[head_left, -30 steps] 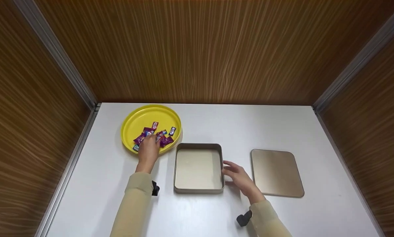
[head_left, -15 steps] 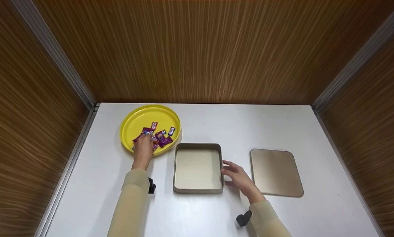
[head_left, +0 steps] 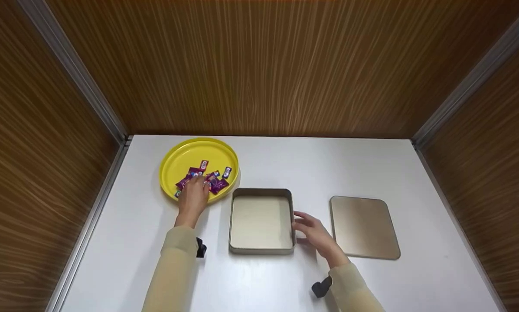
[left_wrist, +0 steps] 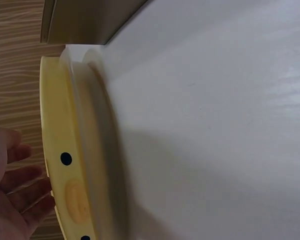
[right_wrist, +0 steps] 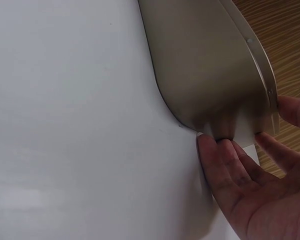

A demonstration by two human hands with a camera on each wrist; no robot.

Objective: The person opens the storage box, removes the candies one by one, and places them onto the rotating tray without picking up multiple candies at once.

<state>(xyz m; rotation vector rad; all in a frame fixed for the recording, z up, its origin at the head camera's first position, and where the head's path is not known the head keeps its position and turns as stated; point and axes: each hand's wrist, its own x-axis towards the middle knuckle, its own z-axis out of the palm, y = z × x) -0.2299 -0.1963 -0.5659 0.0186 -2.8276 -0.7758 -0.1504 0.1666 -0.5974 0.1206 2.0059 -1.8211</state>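
Observation:
My left hand (head_left: pixel 194 195) reaches over the near rim of a round yellow plate (head_left: pixel 172 160), its fingertips among several small wrapped candies (head_left: pixel 218 185) in purple, red and blue. From the left wrist view, the fingers (left_wrist: pixel 27 192) look loosely bent behind the plate's rim, with no candy showing between them. My right hand (head_left: pixel 315 234) touches the right wall of a square metal tin (head_left: pixel 262 251), which stands uncovered with nothing in it. In the right wrist view, fairly straight fingers (right_wrist: pixel 230 160) rest against the tin's outer side, the thumb at its rim.
A flat square metal lid (head_left: pixel 365 227) lies on the white table (head_left: pixel 285 164) to the right of the tin. Wood-grain panels (head_left: pixel 259 69) enclose the table at the back and both sides.
My left hand shifts a little left among the candies, then slightly back right. The right hand and the tin stay in place.

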